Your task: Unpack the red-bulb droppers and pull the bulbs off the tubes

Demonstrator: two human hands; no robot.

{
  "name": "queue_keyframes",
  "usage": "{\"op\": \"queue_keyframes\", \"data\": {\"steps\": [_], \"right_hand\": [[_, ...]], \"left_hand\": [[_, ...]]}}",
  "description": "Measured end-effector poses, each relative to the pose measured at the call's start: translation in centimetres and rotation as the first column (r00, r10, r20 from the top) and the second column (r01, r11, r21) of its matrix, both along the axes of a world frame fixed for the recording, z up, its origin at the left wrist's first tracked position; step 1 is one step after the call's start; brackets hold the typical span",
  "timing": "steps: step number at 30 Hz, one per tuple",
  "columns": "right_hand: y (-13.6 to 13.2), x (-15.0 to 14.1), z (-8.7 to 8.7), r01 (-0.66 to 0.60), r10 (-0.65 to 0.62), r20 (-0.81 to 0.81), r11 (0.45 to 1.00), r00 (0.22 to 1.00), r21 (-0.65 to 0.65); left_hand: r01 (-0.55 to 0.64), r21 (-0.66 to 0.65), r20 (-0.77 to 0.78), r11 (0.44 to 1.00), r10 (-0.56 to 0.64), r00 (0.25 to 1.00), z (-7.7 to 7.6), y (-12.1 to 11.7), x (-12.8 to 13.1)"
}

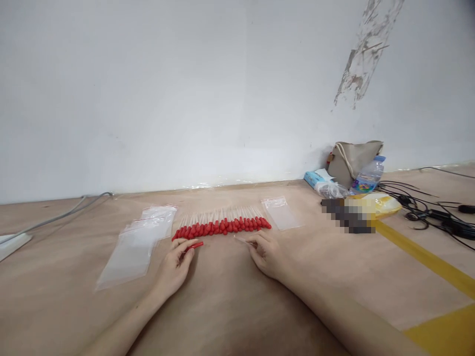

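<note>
A row of several droppers with red rubber bulbs (222,226) and clear tubes lies side by side on the brown floor (230,296). My left hand (176,264) rests just below the row's left end, its fingers pinched on a single red bulb (195,245). My right hand (265,252) lies below the row's right part, fingers closed on a thin clear tube (243,240) that points left. Both forearms reach in from the bottom edge.
A stack of clear zip bags (137,244) lies left of the row, and one single bag (281,212) lies to its right. By the white wall stand a beige bag (352,158), a water bottle (367,177), a tissue pack and black cables (438,212). Yellow tape lines cross the floor at right.
</note>
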State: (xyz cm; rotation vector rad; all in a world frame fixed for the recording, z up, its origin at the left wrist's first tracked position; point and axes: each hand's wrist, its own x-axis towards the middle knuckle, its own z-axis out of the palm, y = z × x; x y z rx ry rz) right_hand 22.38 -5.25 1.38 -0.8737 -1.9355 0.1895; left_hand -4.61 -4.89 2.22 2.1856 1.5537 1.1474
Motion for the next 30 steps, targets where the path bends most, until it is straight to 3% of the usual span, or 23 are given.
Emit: {"op": "queue_keyframes", "data": {"steps": [6, 12, 18, 22, 30], "right_hand": [[0.3, -1.4, 0.8, 0.001, -0.017, 0.078, 0.978, 0.997, 0.207], [1.5, -4.7, -0.2, -0.055, -0.028, 0.243, 0.944, 0.970, 0.325], [1.3, -6.8, -1.4, 0.046, -0.092, 0.354, 0.990, 0.931, 0.135], [0.4, -7.1, -1.5, 0.041, -0.036, 0.316, 0.999, 0.948, -0.008], [0.0, -7.2, -1.3, 0.008, 0.011, 0.263, 0.997, 0.965, -0.072]], "left_hand": [[0.026, -0.008, -0.021, 1.000, -0.027, 0.999, 0.1, -0.3, -2.4], [0.058, 0.045, -0.140, 0.997, -0.051, 0.989, -0.9, 0.2, -3.1], [0.116, 0.021, -0.125, 0.993, -0.112, 0.986, -1.3, -0.3, -3.0], [0.080, 0.054, -0.129, 0.995, -0.073, 0.989, -0.9, -0.7, -2.8], [0.040, 0.207, -0.217, 0.978, 0.006, 0.976, 1.0, -0.6, -1.9]]}}
